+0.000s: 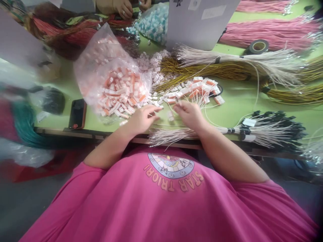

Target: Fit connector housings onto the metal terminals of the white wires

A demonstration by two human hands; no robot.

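Observation:
My left hand [144,117] rests on the green table [234,104] near its front edge, fingers stretched toward a small white connector [170,116] lying between both hands. My right hand [189,113] is curled beside that connector, fingertips pinched together over thin white wires; what they hold is too small to make out. A bundle of white wires [171,135] lies under my right wrist along the table edge. Loose white and orange connectors [199,88] are piled just beyond my hands.
A clear plastic bag of white and orange connectors [118,89] stands at left, a dark phone [77,113] beside it. Yellow [217,70], white [239,58] and pink wire bundles [272,32], a tape roll [257,46] and a grey box [199,22] lie farther back. Another person's hands [126,7] work at the far edge.

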